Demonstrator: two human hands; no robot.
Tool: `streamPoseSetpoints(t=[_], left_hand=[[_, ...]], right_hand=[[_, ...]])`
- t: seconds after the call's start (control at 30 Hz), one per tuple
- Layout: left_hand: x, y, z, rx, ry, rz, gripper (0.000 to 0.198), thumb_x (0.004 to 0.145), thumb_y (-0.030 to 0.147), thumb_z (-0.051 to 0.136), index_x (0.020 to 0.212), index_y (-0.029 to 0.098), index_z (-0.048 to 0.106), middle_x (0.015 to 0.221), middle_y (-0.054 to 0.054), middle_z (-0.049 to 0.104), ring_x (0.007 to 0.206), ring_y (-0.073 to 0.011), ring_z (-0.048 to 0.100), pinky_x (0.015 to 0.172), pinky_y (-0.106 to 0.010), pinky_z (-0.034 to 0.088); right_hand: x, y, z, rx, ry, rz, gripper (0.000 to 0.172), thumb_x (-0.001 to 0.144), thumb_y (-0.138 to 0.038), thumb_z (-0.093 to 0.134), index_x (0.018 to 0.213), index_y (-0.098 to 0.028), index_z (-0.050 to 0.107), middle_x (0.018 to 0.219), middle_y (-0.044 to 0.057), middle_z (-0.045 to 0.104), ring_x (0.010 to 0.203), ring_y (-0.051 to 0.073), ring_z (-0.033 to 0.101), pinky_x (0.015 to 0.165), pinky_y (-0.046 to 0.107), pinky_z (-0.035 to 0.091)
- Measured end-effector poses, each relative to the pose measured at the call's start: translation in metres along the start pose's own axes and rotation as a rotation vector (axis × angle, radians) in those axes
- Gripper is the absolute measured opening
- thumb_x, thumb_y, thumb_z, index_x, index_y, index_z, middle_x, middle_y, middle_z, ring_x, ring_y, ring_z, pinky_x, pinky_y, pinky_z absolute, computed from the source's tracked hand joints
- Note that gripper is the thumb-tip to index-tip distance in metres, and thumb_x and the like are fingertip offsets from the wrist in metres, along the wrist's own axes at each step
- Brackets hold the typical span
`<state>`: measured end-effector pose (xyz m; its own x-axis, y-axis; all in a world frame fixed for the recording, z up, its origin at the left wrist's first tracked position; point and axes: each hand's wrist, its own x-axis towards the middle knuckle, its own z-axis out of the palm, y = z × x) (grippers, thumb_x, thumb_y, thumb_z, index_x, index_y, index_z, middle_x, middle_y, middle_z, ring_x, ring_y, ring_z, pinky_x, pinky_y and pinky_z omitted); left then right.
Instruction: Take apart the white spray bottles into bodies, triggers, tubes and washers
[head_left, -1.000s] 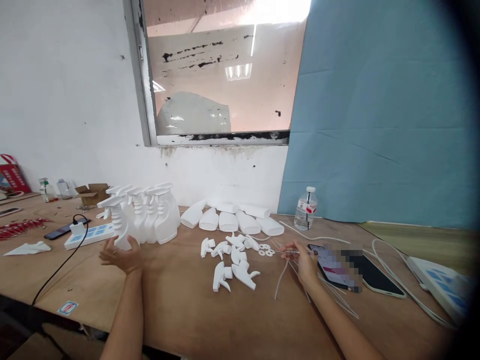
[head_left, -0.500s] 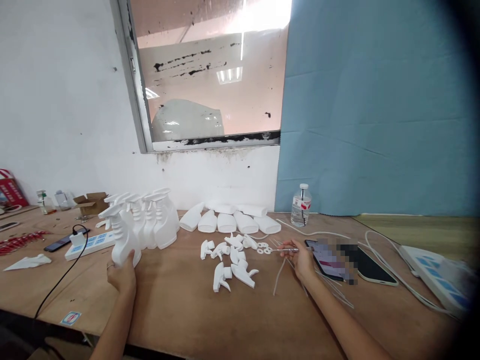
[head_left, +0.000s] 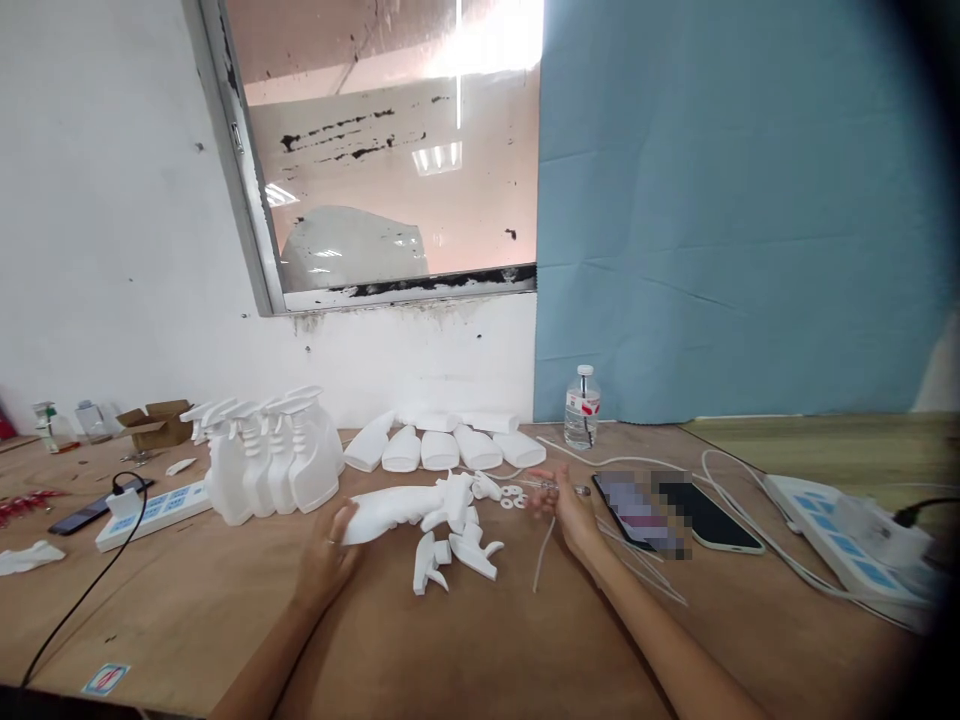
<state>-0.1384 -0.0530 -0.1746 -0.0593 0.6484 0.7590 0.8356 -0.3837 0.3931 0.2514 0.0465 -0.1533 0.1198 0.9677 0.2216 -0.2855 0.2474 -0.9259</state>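
Observation:
My left hand (head_left: 327, 555) is wrapped round the base of a white spray bottle (head_left: 391, 510), which lies on its side in the air with its head pointing right. Below and beside that head are loose white trigger sprayer heads (head_left: 475, 552), several in a cluster. In my right hand (head_left: 571, 522) is a slim metal tool (head_left: 553, 487), blurred; its exact kind cannot be made out. Its tip is by the small white ring washers (head_left: 513, 497). Thin white tubes (head_left: 545, 556) lie beneath and beside the right hand.
Upright spray bottles (head_left: 311, 470) stand in rows at left, with white bottle bodies (head_left: 439, 450) lying behind. A water bottle (head_left: 582, 412), two phones (head_left: 724, 525), power strips (head_left: 817, 545) with cables, and a cardboard box (head_left: 156, 428) are also on the table (head_left: 420, 655).
My left hand has taken the spray bottle from the upright group, moved it right and tipped it sideways over the sprayer heads. My right hand stays near the washers. The view has turned slightly right.

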Motion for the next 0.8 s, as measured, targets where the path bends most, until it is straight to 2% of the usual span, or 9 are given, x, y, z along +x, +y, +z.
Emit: streamPoseSetpoints(t=[0.07,0.13,0.2,0.27,0.37,0.5,0.67,0.8], left_hand=[[0.017,0.000,0.020,-0.002,-0.047,0.097,0.040,0.073,0.022,0.059,0.112,0.026,0.056,0.120,-0.009,0.059,0.114,-0.0273,0.055,0.099,-0.042,0.044],[0.032,0.000,0.041,0.008,-0.064,0.155,0.037,0.075,0.022,0.058,0.112,0.024,0.056,0.121,-0.012,0.058,0.117,-0.0289,0.052,0.100,-0.046,0.042],[0.045,-0.001,0.059,0.018,-0.069,0.191,0.034,0.078,0.023,0.058,0.111,0.023,0.056,0.121,-0.014,0.057,0.120,-0.0304,0.049,0.102,-0.049,0.040],[0.055,0.000,0.075,0.020,-0.085,0.225,0.032,0.079,0.023,0.058,0.110,0.022,0.056,0.121,-0.014,0.056,0.123,-0.0311,0.047,0.103,-0.051,0.038],[0.062,0.004,0.090,0.004,-0.124,0.277,0.030,0.078,0.023,0.060,0.108,0.023,0.058,0.122,-0.012,0.057,0.124,-0.0310,0.045,0.105,-0.051,0.036],[0.060,0.009,0.094,-0.042,-0.130,0.304,0.031,0.079,0.023,0.059,0.110,0.023,0.057,0.123,-0.012,0.056,0.125,-0.0289,0.046,0.105,-0.050,0.036],[0.058,0.008,0.081,-0.094,-0.075,0.267,0.048,0.078,0.023,0.060,0.124,0.023,0.046,0.135,-0.013,0.046,0.129,-0.0276,0.040,0.107,-0.049,0.034],[0.057,0.007,0.071,-0.129,-0.074,0.255,0.044,0.077,0.022,0.061,0.119,0.024,0.050,0.133,-0.010,0.049,0.128,-0.0266,0.041,0.108,-0.047,0.034]], right_hand=[[-0.004,-0.002,0.005,-0.027,-0.032,-0.004,0.046,0.068,-0.063,0.065,0.071,-0.017,0.065,0.037,-0.001,0.052,0.043,0.019,0.060,0.032,0.022,0.039],[-0.007,-0.005,0.011,-0.040,-0.066,-0.012,0.042,0.066,-0.057,0.070,0.072,-0.016,0.065,0.046,0.001,0.059,0.045,0.017,0.059,0.032,0.020,0.039],[-0.011,-0.007,0.018,-0.029,-0.097,-0.015,0.040,0.065,-0.054,0.072,0.080,-0.018,0.064,0.064,0.003,0.067,0.053,0.017,0.062,0.034,0.020,0.043],[-0.016,-0.008,0.026,-0.004,-0.114,-0.006,0.041,0.067,-0.053,0.071,0.088,-0.020,0.060,0.075,0.003,0.069,0.060,0.019,0.065,0.037,0.023,0.048],[-0.023,-0.007,0.038,0.026,-0.122,0.026,0.039,0.067,-0.050,0.072,0.087,-0.023,0.052,0.075,0.001,0.067,0.059,0.021,0.066,0.041,0.029,0.054],[-0.029,-0.001,0.044,0.029,-0.126,0.068,0.043,0.059,-0.040,0.080,0.078,-0.024,0.045,0.069,-0.002,0.065,0.050,0.020,0.066,0.038,0.029,0.052],[-0.028,-0.002,0.042,0.040,-0.118,0.073,0.043,0.057,-0.038,0.080,0.078,-0.025,0.045,0.066,-0.003,0.064,0.046,0.017,0.063,0.037,0.025,0.049],[-0.029,-0.009,0.041,0.026,-0.148,0.042,0.041,0.058,-0.039,0.079,0.078,-0.024,0.046,0.064,-0.005,0.063,0.047,0.016,0.062,0.039,0.024,0.048]])
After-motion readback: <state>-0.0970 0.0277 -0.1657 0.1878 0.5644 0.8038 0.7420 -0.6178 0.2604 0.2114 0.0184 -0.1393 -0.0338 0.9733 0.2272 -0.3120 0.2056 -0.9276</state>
